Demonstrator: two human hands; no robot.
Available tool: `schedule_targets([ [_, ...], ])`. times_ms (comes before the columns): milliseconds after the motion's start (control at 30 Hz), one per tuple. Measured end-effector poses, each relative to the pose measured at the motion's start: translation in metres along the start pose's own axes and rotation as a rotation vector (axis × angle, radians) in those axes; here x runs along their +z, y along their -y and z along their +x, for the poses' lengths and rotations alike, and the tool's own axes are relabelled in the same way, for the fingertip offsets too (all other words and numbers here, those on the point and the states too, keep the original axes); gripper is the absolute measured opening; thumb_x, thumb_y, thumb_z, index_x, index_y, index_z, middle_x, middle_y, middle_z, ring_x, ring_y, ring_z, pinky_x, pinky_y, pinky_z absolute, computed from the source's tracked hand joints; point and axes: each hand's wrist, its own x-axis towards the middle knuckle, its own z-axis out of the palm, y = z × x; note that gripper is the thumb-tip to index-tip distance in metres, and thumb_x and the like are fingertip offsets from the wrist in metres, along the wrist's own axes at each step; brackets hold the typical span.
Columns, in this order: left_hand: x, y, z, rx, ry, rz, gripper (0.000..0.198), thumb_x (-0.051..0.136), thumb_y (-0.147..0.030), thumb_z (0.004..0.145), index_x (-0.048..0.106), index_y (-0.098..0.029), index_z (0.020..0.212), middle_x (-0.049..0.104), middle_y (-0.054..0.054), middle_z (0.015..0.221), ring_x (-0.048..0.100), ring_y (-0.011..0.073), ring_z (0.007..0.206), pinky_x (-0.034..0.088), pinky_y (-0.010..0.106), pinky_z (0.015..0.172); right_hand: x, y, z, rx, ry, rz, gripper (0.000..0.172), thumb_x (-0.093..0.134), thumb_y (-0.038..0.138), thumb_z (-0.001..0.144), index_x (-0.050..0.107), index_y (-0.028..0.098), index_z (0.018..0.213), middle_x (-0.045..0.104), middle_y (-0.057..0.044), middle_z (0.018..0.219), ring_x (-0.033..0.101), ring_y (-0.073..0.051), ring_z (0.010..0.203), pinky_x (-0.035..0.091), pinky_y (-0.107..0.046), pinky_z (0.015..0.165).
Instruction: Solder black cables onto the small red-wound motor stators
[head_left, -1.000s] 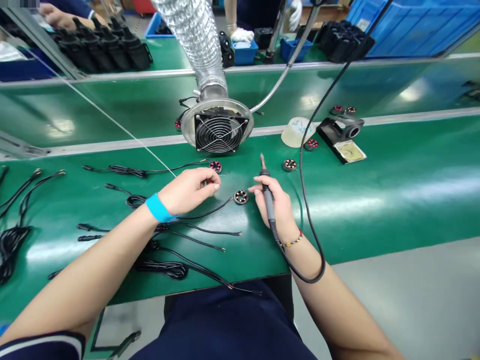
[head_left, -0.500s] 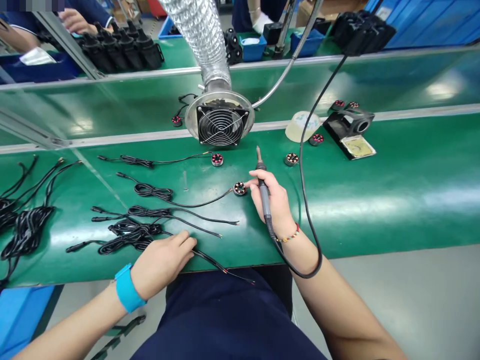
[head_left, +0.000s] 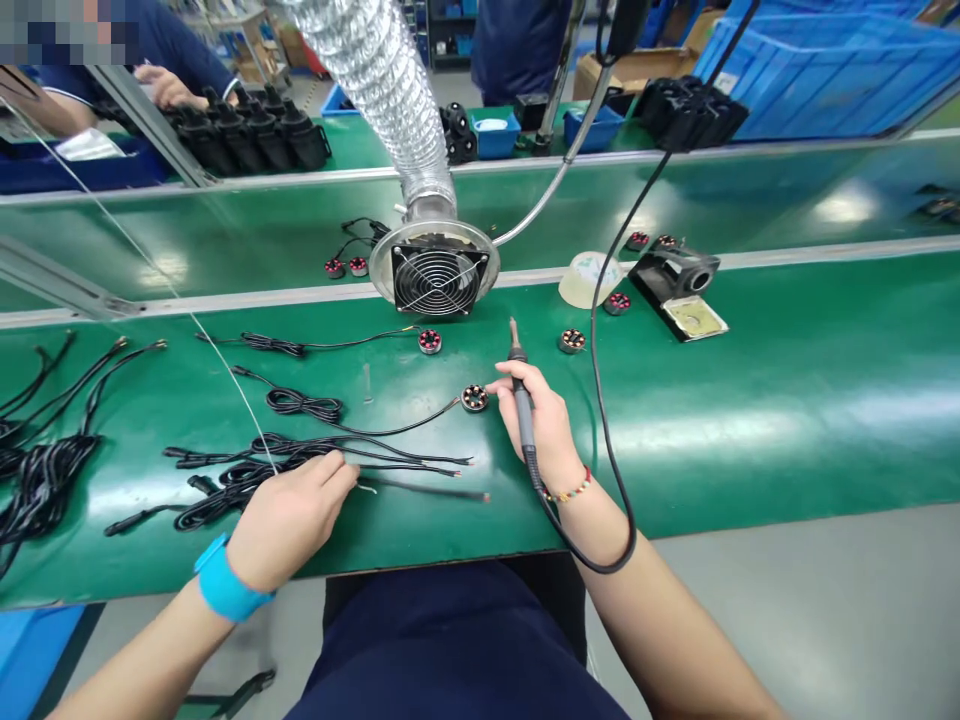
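My right hand (head_left: pixel 541 420) is closed round a soldering iron (head_left: pixel 520 392), tip pointing away from me, and its fingertips touch a small round coil part (head_left: pixel 474 398) on the green mat. A black wire runs from that part to the left. My left hand (head_left: pixel 289 520) rests near the front edge with its fingers pinched on a black cable (head_left: pixel 420 488) that lies among several loose cables (head_left: pixel 247 465). A thin solder wire (head_left: pixel 225 375) runs down from the upper left to that hand.
A fume fan (head_left: pixel 437 275) on a ribbed silver duct stands behind the work spot. More coil parts (head_left: pixel 430 341) lie around it. An iron stand (head_left: pixel 679 285) and a pale bowl (head_left: pixel 589 280) sit at the right. Another person's hands work at the far left back.
My left hand left the spot beside the coil part, dropped to the front edge, and now pinches a cable, drawing it up the mat. My right hand has kept still with the iron.
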Motion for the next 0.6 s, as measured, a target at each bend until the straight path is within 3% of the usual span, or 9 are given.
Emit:
schedule_targets([
  [100, -0.006, 0.004, -0.011, 0.008, 0.087, 0.018, 0.027, 0.042, -0.002, 0.086, 0.063, -0.015, 0.076, 0.063, 0.007, 0.074, 0.064, 0.0195, 0.063, 0.050, 0.029, 0.052, 0.000, 0.001, -0.001, 0.008, 0.018, -0.001, 0.022, 0.050, 0.018, 0.088, 0.056, 0.023, 0.109, 0.072, -0.003, 0.090, 0.070, -0.015, 0.083, 0.054, -0.030, 0.084],
  [233, 0.002, 0.007, -0.016, -0.027, 0.193, 0.041, 0.034, 0.038, 0.007, 0.078, 0.061, -0.016, 0.070, 0.061, 0.005, 0.069, 0.063, 0.0191, 0.061, 0.050, 0.029, 0.052, 0.001, 0.003, -0.002, 0.015, 0.047, -0.013, 0.022, 0.050, 0.020, 0.089, 0.056, 0.023, 0.110, 0.072, -0.003, 0.089, 0.070, -0.016, 0.084, 0.055, -0.031, 0.084],
  [367, 0.007, 0.011, -0.015, -0.111, 0.199, -0.093, 0.026, 0.041, -0.012, 0.090, 0.065, -0.017, 0.081, 0.064, 0.006, 0.079, 0.065, 0.0197, 0.067, 0.052, 0.029, 0.056, 0.001, 0.003, -0.001, 0.021, 0.052, -0.020, 0.021, 0.049, 0.019, 0.089, 0.055, 0.023, 0.109, 0.072, -0.003, 0.087, 0.070, -0.016, 0.081, 0.056, -0.031, 0.081],
  [467, 0.004, 0.029, -0.005, -0.209, 0.226, -0.323, 0.032, 0.036, -0.029, 0.096, 0.066, -0.020, 0.094, 0.066, 0.005, 0.088, 0.065, 0.0173, 0.072, 0.052, 0.027, 0.063, 0.001, 0.001, 0.000, 0.013, 0.036, -0.034, 0.021, 0.049, 0.019, 0.088, 0.055, 0.023, 0.108, 0.073, -0.003, 0.086, 0.070, -0.016, 0.079, 0.057, -0.031, 0.079],
  [600, 0.004, 0.072, 0.029, -0.309, 0.322, -0.561, 0.041, 0.028, -0.035, 0.097, 0.067, -0.020, 0.091, 0.067, 0.004, 0.085, 0.064, 0.0169, 0.078, 0.051, 0.028, 0.072, 0.002, -0.002, 0.001, -0.004, 0.024, -0.052, 0.021, 0.050, 0.019, 0.088, 0.056, 0.022, 0.108, 0.073, -0.003, 0.084, 0.071, -0.016, 0.077, 0.058, -0.032, 0.078],
])
